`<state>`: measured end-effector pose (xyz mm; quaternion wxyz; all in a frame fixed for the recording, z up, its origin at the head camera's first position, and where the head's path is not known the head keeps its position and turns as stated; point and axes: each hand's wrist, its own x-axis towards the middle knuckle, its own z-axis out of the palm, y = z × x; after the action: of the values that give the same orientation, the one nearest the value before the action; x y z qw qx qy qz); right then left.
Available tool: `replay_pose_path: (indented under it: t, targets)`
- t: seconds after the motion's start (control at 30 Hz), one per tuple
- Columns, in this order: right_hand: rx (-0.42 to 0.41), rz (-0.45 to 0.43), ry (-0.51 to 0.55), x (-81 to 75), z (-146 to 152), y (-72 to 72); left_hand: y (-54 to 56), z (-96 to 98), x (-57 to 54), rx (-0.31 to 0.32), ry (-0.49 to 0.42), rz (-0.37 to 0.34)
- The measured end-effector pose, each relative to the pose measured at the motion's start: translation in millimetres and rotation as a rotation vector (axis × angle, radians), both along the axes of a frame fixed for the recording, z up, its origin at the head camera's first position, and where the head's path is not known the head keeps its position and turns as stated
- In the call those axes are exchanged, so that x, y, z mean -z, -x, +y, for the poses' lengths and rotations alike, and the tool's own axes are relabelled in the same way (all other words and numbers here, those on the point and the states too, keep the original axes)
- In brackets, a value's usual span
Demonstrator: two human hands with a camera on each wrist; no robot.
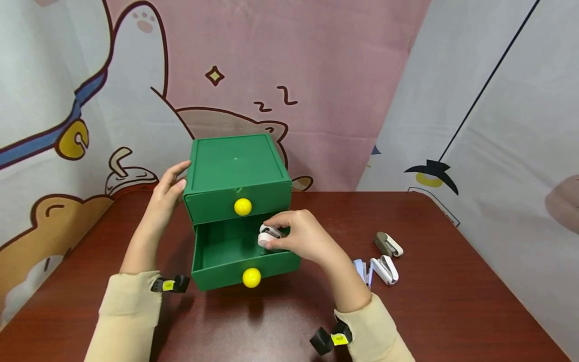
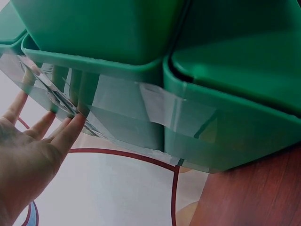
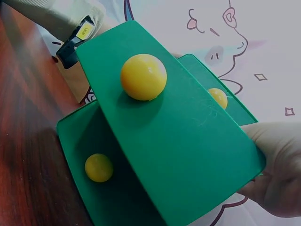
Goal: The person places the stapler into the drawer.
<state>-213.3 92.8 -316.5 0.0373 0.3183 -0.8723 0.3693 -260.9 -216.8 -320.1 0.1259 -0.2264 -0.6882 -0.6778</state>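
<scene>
Behind everything hangs a cartoon-printed curtain (image 1: 325, 75), and before it spreads the brown table (image 1: 452, 301), on which stands a green cabinet (image 1: 235, 161) with 3 drawers. The middle drawer (image 1: 221, 275) is pulled out, and it could tip the cabinet forward if the right wrist leaned on its front, since the support at the side looks light: the left hand (image 1: 167, 190) rests extended fingers against the cabinet's left wall and grasps nothing. The right hand (image 1: 302, 234) reaches into the middle drawer from the right, pinching a small pale stapler (image 1: 264, 240) between thumb and fingers; whether it touches the drawer's floor I cannot tell. As the grip is at the fingertips, a loose pinch could let it drop or roll over, and left standing high it might jam under the front above when the drawer slides in. Knuckles could also knock that front, because the gap is tight, or get caught if the drawer moved early. On the table to the right lie 3 more staplers close together, 1 olive (image 1: 386, 244), 1 white (image 1: 385, 270) and 1 lilac (image 1: 360, 269), where a careless sleeve could scatter them. Smallest are the 3 yellow knobs (image 3: 143, 76).
</scene>
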Motion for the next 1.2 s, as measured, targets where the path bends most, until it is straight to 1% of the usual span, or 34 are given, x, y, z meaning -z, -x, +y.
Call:
replay_pose_path:
  t: [0.07,0.23,0.3,0.43,0.53,0.63,0.73,0.97,1.2]
  targets:
    - [-0.003,0.005,-0.018,-0.7,-0.2,-0.1,0.3,0.5,0.2,0.004,-0.012,0.000]
    - [-0.011,-0.014,-0.005,-1.3,0.8,-0.8,1.1,-0.2,0.5,0.011,-0.020,0.008]
    - [-0.015,-0.027,0.025,-0.6,1.6,-1.1,1.0,-0.6,0.5,0.010,-0.015,0.008]
    - [-0.047,-0.043,0.116,2.7,4.2,-1.2,0.5,-0.8,0.5,0.011,-0.012,0.008]
    - [-0.082,-0.031,0.175,5.9,7.0,-0.8,0.4,-0.7,0.4,0.015,-0.013,0.007]
    - [-0.091,-0.009,0.216,6.8,10.5,-2.3,0.3,-0.6,0.0,0.015,-0.012,0.004]
    - [-0.074,0.022,0.249,6.0,16.3,-6.6,0.7,0.0,-0.1,0.015,-0.012,0.005]
    - [-0.003,0.106,0.281,7.0,37.2,-15.8,1.7,0.7,0.7,0.013,-0.017,0.009]
    - [0.100,0.159,0.256,11.5,61.2,-20.0,2.0,0.1,0.9,0.017,-0.016,0.015]
